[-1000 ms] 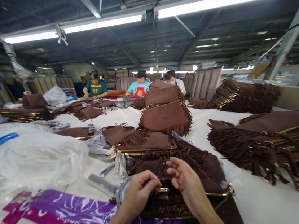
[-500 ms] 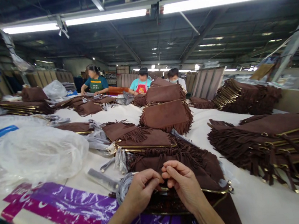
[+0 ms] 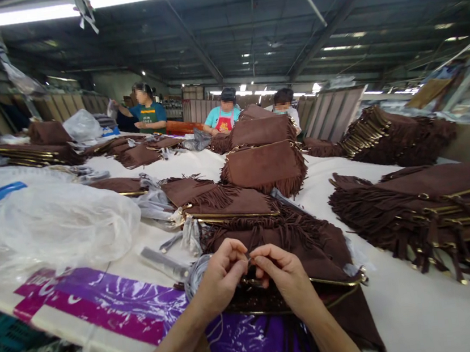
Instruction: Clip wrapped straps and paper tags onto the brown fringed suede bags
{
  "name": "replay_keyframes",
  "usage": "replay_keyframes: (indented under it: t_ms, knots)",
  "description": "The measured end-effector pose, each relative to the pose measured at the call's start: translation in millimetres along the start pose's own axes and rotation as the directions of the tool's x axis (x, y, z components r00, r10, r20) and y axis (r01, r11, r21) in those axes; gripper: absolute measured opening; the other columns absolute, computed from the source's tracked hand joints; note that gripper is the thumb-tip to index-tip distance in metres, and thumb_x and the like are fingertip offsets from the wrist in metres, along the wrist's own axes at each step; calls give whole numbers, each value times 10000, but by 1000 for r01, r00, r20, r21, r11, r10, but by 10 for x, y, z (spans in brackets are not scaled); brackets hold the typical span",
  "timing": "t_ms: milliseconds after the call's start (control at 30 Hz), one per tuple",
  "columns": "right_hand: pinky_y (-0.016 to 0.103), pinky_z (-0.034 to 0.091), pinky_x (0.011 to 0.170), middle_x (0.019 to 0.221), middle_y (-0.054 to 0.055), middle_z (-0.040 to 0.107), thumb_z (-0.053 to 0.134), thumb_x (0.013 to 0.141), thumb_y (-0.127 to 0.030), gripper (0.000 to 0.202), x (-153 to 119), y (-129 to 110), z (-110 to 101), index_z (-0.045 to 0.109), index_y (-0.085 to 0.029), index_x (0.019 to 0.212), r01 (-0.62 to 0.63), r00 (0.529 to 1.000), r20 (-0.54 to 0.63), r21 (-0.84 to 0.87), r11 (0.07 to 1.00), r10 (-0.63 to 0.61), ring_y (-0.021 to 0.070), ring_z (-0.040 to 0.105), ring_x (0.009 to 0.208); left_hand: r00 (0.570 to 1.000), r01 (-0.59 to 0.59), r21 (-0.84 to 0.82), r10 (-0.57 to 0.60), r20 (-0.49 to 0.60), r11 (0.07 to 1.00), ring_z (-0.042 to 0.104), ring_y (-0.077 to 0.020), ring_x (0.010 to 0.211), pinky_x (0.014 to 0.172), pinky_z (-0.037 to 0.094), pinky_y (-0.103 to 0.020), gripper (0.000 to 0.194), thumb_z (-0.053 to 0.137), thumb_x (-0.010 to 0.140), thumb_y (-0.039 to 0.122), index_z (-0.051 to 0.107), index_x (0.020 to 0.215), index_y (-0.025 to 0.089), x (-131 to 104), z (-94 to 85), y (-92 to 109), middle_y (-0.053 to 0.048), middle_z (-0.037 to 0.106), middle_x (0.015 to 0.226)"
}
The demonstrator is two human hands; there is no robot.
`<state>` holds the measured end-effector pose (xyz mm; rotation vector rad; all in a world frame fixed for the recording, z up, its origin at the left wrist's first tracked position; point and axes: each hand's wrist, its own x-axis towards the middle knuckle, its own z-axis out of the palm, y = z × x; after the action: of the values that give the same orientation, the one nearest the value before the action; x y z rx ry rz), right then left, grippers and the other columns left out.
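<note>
My left hand (image 3: 226, 274) and my right hand (image 3: 278, 268) meet fingertip to fingertip above a brown fringed bag (image 3: 316, 246) with a gold zipper. Both are closed in a pinch; whatever lies between the fingers is too small to make out. Beside my left hand is a coil of grey cord (image 3: 198, 275), with a thin pale string hanging below it. Another brown bag (image 3: 233, 202) lies just beyond. Under my forearms shows purple plastic (image 3: 242, 340).
Stacked fringed bags (image 3: 467, 182) lie at the right, and upright bags (image 3: 263, 164) stand ahead. Clear plastic bags (image 3: 73, 224) cover the left side. A teal crate (image 3: 7, 341) sits below the table edge. Several people work across the table.
The view has tipped down a little. My hands have come together, fingertips now touching or nearly so. The far-left person has turned and raised an arm holding something pale.
</note>
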<state>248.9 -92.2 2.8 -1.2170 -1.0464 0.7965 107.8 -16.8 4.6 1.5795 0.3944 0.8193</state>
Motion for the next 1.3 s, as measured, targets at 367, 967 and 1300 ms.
replay_keyframes:
  t_ms: [367,967,1300]
  knots:
    - [205,453,477,565,-13,592,709,800,-481,301,-8,6,9,722,-180,807,-3,999,51,-45,999,6,130,534,509,999,-38,84,38,-1,996,459,-96,623,609,373,-216,84,492,835,178,477,918,176,8,-1,3,53,494,680]
    - [235,446,620,745,-9,602,490,946,-189,214,-40,100,106,701,-228,954,410,911,133,-411,814,-391,152,580,668,996,47,61,-42,-81,997,447,-95,496,490,357,-209,65,488,815,201,454,870,198,48,3,-96,66,489,612]
    - [284,542,720,911,53,674,490,952,-271,211,-102,44,92,670,-205,1038,343,933,19,-353,870,-360,194,666,789,981,-137,883,-63,184,450,469,-288,1172,1024,378,-455,607,566,661,109,508,1259,191,-370,-647,190,-120,514,1274]
